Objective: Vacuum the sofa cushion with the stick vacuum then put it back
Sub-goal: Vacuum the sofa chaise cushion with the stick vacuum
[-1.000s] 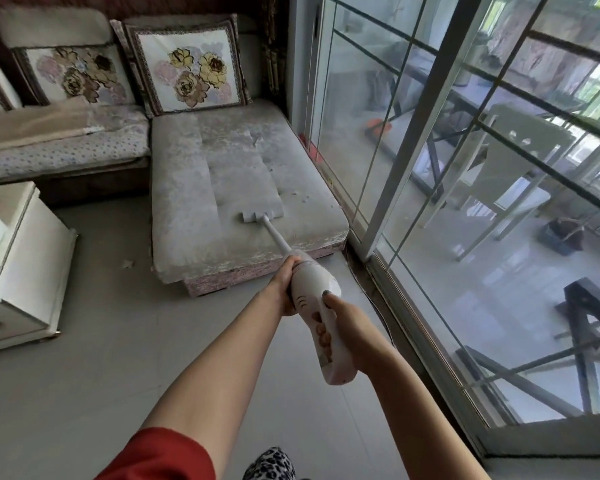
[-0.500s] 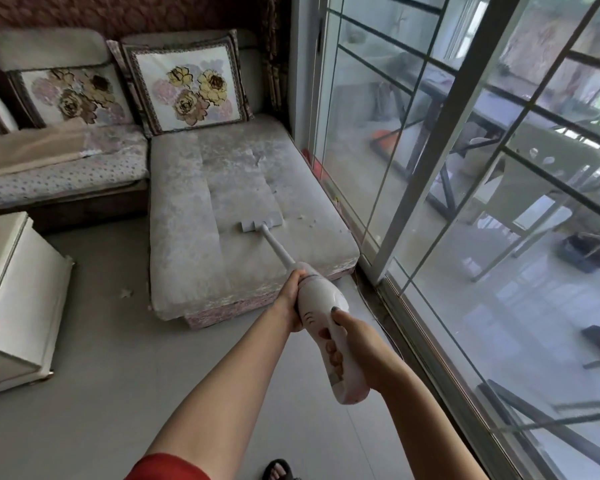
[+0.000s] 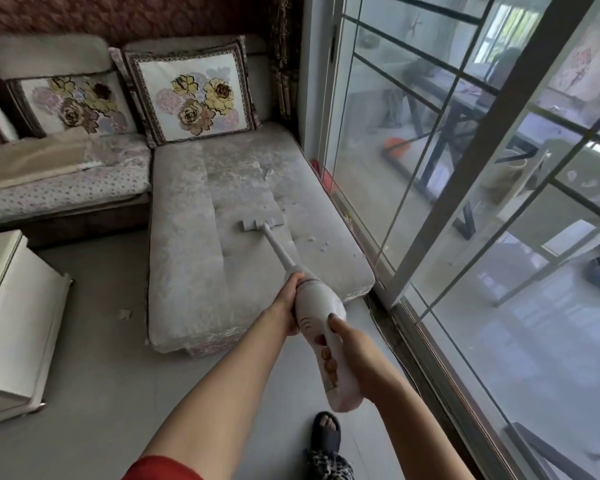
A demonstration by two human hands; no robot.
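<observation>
A white stick vacuum (image 3: 317, 308) reaches from my hands to the long grey sofa cushion (image 3: 187, 244). Its flat nozzle (image 3: 262, 223) lies on the middle of the cushion. My left hand (image 3: 288, 303) grips the front of the vacuum body. My right hand (image 3: 343, 344) is wrapped around the rear handle. A few small light crumbs (image 3: 317, 242) lie on the cushion to the right of the nozzle.
Two floral pillows (image 3: 191, 95) lean at the sofa's back. A glass sliding door (image 3: 430, 174) runs along the right beside the cushion. A white cabinet (image 3: 11, 317) stands at the left on the grey floor. My sandalled foot (image 3: 326, 434) is below the vacuum.
The view has tilted and moved nearer the sofa. The nozzle has slid a little farther up the cushion. Both hands keep their grip on the vacuum.
</observation>
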